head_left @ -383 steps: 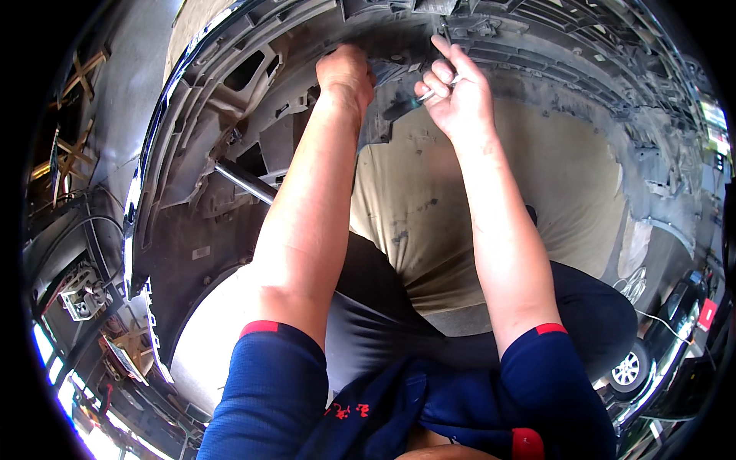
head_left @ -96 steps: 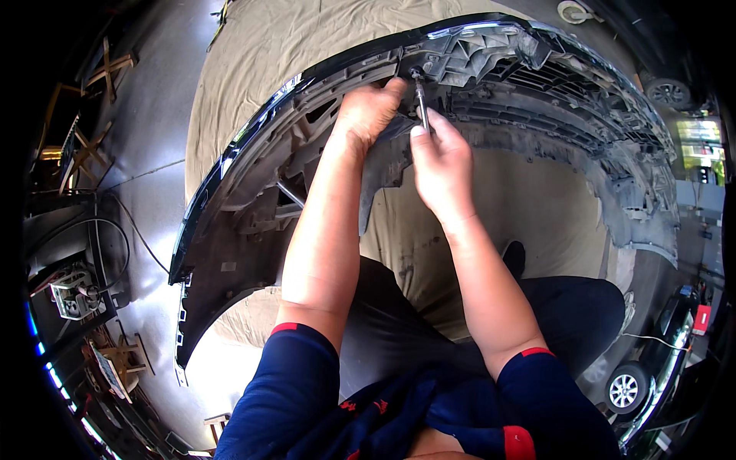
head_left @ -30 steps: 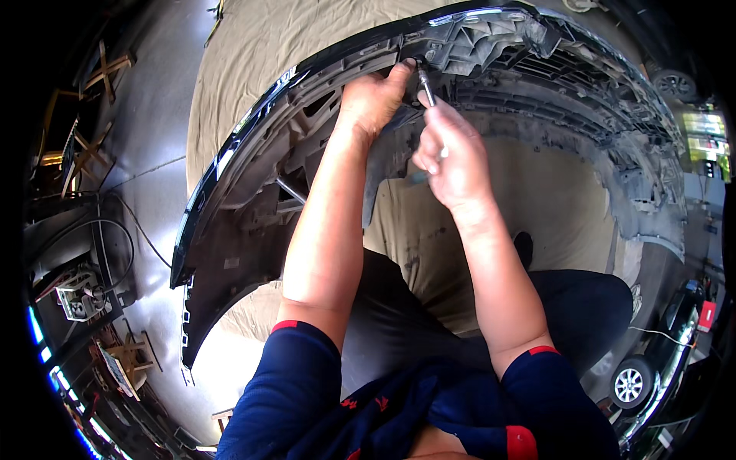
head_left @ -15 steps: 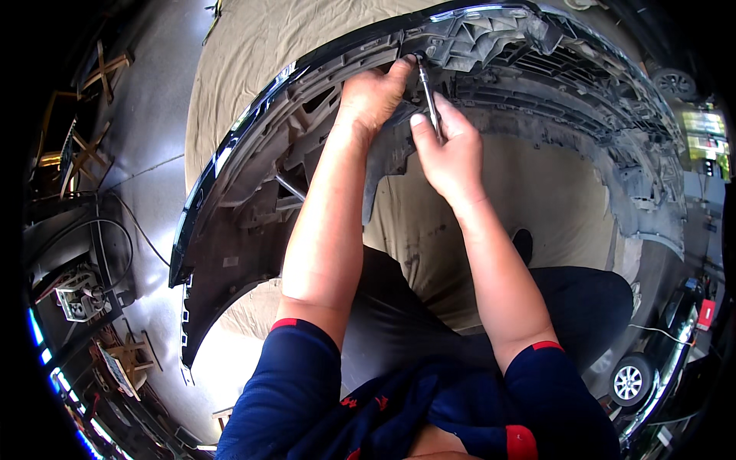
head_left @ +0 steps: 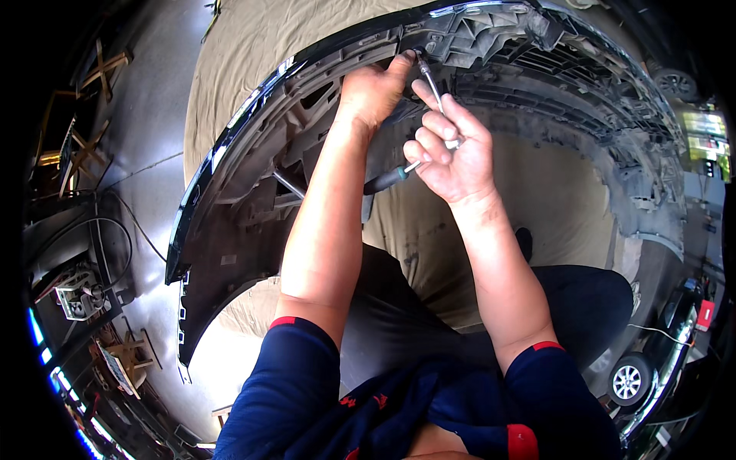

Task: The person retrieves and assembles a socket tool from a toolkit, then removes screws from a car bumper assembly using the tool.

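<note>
A large dark car bumper (head_left: pixel 230 165) lies curved before me, inner side facing me, over a beige cloth (head_left: pixel 491 192). My left hand (head_left: pixel 372 100) is closed at its upper inner edge, thumb beside the socket end of a steel extension bar (head_left: pixel 428 77); its other fingers are mostly hidden. My right hand (head_left: pixel 456 149) is closed round the ratchet wrench joined to that bar, index finger raised along it. The wrench's black-and-teal handle (head_left: pixel 387 180) sticks out leftward below my fingers. My legs are folded beneath my arms.
Wooden stands (head_left: pixel 100 73), black hoses (head_left: pixel 115 222) and a small metal machine (head_left: pixel 80 295) are along the left on grey concrete. At the right are a dark car with a silver wheel (head_left: pixel 629 383), a red box (head_left: pixel 705 314), a white cord and another tyre (head_left: pixel 675 84) farther back.
My right hand has turned palm-up, swinging the wrench handle out to the left, where half a second ago it was hidden. My left hand stays at the socket end.
</note>
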Tool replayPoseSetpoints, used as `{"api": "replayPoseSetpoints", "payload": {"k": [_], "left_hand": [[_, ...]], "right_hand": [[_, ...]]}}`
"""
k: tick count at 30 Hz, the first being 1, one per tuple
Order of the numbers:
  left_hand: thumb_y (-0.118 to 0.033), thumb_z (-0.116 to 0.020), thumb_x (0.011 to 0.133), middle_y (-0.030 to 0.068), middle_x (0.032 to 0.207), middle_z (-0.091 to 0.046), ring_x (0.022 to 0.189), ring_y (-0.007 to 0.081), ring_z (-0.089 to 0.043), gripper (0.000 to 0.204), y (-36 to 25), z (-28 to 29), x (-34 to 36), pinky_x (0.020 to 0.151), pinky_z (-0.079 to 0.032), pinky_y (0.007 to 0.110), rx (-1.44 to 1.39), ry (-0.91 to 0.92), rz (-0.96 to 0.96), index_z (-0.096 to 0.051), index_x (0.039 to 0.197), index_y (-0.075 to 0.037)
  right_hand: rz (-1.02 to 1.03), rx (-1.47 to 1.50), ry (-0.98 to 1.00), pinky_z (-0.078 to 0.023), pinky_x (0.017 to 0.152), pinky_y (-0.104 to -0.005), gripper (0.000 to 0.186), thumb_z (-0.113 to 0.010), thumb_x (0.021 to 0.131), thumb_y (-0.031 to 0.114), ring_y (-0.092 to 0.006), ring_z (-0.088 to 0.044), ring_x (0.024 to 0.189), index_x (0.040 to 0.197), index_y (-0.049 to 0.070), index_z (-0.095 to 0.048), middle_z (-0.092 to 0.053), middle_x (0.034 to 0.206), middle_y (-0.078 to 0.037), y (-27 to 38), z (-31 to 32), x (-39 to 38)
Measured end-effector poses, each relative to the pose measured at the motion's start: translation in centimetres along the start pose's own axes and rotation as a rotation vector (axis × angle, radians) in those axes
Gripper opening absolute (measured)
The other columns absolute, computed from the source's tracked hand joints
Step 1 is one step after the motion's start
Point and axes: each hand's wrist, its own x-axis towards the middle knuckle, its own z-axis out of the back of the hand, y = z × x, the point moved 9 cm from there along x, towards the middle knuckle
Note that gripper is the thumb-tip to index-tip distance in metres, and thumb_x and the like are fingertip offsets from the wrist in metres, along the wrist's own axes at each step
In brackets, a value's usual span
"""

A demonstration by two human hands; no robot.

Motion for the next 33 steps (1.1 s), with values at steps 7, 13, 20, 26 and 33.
{"api": "replayPoseSetpoints", "payload": {"k": [7,13,20,26,33], "left_hand": [[-0.068,-0.056,0.092,0.0307,0.103,-0.072,0.11,0.0374,-0.069,0.08,0.4,0.2,0.2,0.096,-0.05,0.038,0.087,0.021,0.05,-0.074,0.1,0.009],[-0.068,-0.058,0.091,0.031,0.108,-0.071,0.112,0.0371,-0.068,0.08,-1.1,0.2,-0.5,0.098,-0.05,0.04,0.0,-0.038,-0.044,-0.074,0.102,0.01],[-0.069,-0.058,0.091,0.0318,0.109,-0.071,0.114,0.0374,-0.067,0.081,-0.4,0.2,0.2,0.099,-0.049,0.039,-0.089,-0.06,-0.11,-0.074,0.103,0.01],[-0.07,-0.056,0.091,0.0309,0.107,-0.071,0.112,0.0378,-0.068,0.081,1.3,-0.3,0.7,0.097,-0.05,0.039,0.105,0.054,0.086,-0.074,0.103,0.008],[-0.066,-0.066,0.089,0.0221,0.089,-0.073,0.092,0.0279,-0.068,0.075,-0.4,0.3,-0.2,0.086,-0.051,0.036,-0.053,-0.042,-0.015,-0.074,0.09,0.009]], "right_hand": [[0.066,-0.173,-0.145,-0.035,0.052,-0.0291,0.031,-0.057,0.104,0.027,-0.0112,-0.038,0.046,0.127,0.007,-0.062,-0.046,0.063,0.004,0.2,0.5,-0.2],[0.568,-1.162,-0.305,-0.045,0.052,-0.032,0.029,-0.06,0.103,0.016,-0.0094,-0.051,0.053,0.127,0.0,-0.066,-0.059,0.07,0.003,3.6,0.7,-0.7],[0.174,-0.339,-0.111,-0.048,0.054,-0.0352,0.031,-0.059,0.102,0.014,-0.0131,-0.056,0.054,0.127,-0.004,-0.064,-0.064,0.074,0.002,0.7,1.3,0.1],[0.467,-1.074,-0.286,-0.049,0.055,-0.0368,0.031,-0.057,0.102,0.013,-0.0144,-0.055,0.053,0.128,-0.003,-0.064,-0.066,0.075,0.001,2.2,0.5,-0.3],[0.805,-1.682,-0.426,-0.056,0.075,-0.0468,0.035,-0.061,0.097,0.018,-0.0449,-0.07,0.084,0.126,0.0,-0.065,-0.07,0.094,-0.027,3.5,-3.1,-1.9]]}}
